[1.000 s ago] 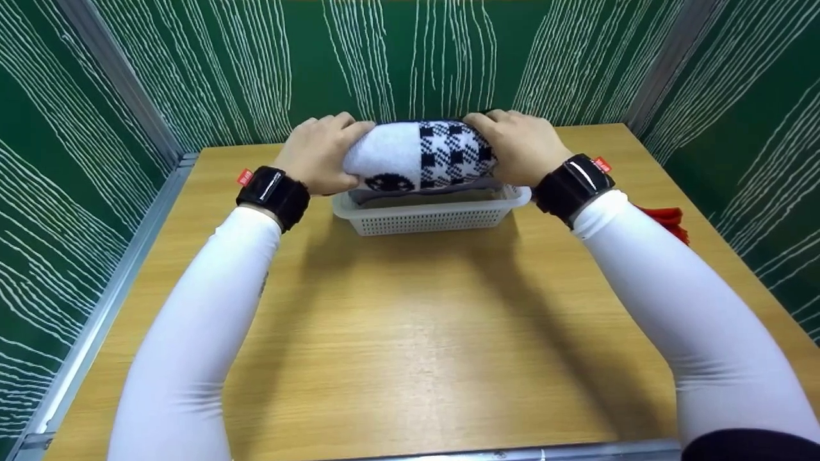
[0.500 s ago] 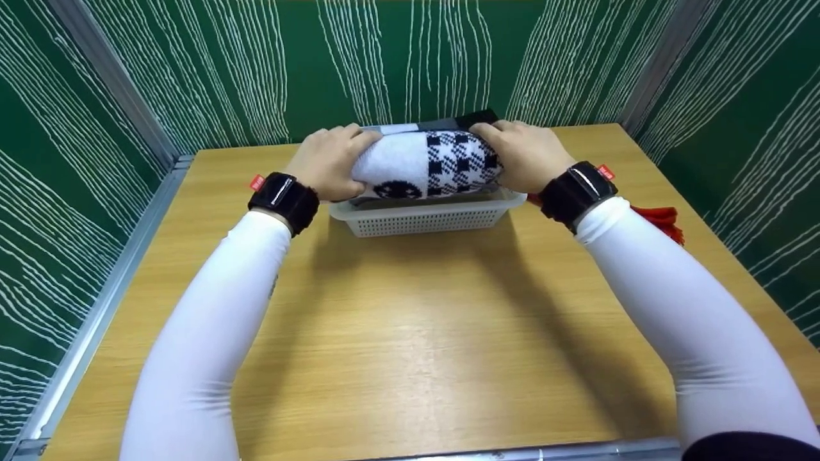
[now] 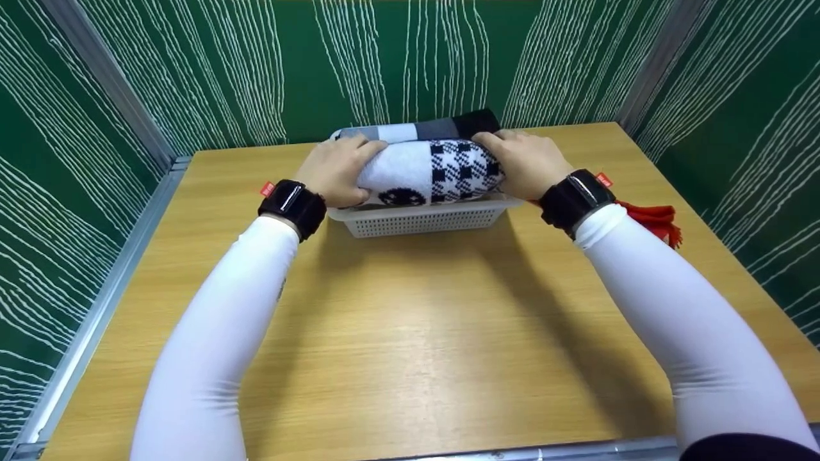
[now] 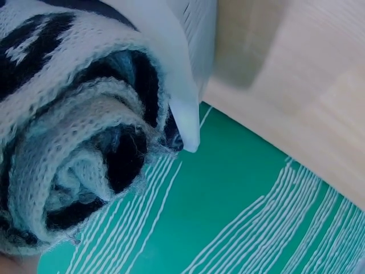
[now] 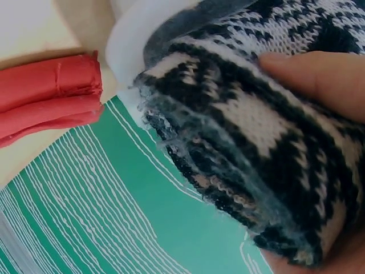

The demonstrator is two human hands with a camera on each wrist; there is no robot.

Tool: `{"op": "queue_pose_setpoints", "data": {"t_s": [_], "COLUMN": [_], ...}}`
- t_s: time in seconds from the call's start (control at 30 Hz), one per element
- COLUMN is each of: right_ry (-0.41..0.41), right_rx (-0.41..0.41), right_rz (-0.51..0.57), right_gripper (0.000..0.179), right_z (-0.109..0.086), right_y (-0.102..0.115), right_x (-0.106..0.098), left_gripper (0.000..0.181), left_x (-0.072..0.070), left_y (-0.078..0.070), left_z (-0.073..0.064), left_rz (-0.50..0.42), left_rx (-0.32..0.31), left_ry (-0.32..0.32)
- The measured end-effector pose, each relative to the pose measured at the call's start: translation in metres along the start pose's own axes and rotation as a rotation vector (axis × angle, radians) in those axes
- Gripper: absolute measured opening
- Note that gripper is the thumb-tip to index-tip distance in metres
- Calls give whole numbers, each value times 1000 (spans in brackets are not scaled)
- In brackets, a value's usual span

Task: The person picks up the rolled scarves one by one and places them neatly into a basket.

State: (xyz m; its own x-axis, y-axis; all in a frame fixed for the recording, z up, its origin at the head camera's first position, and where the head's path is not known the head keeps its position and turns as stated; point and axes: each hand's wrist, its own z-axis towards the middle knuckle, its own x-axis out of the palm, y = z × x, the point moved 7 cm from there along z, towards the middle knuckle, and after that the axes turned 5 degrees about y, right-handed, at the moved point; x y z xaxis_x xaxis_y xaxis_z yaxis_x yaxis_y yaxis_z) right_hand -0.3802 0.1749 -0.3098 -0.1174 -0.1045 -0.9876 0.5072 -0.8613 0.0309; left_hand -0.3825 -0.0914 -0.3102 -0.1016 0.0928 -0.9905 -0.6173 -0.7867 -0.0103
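My left hand and right hand grip the two ends of a rolled knit scarf, white on one side and black-and-white checked on the other. The roll lies level over a white perforated plastic basket, overlapping its opening. Behind it, a second rolled scarf in grey, white and black bands shows along the basket's back. In the left wrist view the spiral end of the knit scarf appears beside the basket rim. The right wrist view shows my thumb pressed on the checked end.
A red fringed cloth lies on the wooden table right of the basket, partly behind my right forearm. Green panels with white streaks stand along the back and both sides. A metal rail runs along the front edge.
Both hands have lowered the knit scarf toward the basket and slightly nearer to me. The banded rolled scarf behind has come into sight.
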Motion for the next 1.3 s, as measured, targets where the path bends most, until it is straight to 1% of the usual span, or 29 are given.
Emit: {"op": "queue_pose_setpoints", "data": {"t_s": [0.2, 0.37, 0.57, 0.67, 0.8, 0.93, 1.03, 1.17, 1.3], "right_ry": [18, 49, 60, 101, 182, 234, 254, 243, 209], "right_rx": [18, 37, 25, 37, 57, 64, 72, 81, 86], "right_rz": [0, 0, 16, 18, 12, 10, 39, 100, 151], "right_gripper": [85, 86, 86, 91, 97, 97, 97, 95, 85], "right_z": [2, 3, 4, 5, 6, 7, 9, 11, 14], "right_y": [-4, -5, -7, -9, -10, -10, -10, -13, -16], "right_x": [4, 6, 12, 17, 21, 23, 26, 32, 38], "left_gripper": [83, 85, 87, 87, 86, 78, 69, 64, 63], "left_x": [5, 10, 18, 21, 26, 30, 32, 38, 43], "left_y": [2, 4, 6, 6, 7, 6, 6, 8, 10], "left_z": [3, 5, 7, 7, 9, 11, 12, 15, 19], "left_rz": [-10, -10, -19, -22, -2, 9, 6, 6, 2], "left_rx": [-7, -9, -21, -30, -46, -62, -72, -80, -85], "left_ry": [20, 34, 86, 114, 134, 132, 120, 114, 115]}}
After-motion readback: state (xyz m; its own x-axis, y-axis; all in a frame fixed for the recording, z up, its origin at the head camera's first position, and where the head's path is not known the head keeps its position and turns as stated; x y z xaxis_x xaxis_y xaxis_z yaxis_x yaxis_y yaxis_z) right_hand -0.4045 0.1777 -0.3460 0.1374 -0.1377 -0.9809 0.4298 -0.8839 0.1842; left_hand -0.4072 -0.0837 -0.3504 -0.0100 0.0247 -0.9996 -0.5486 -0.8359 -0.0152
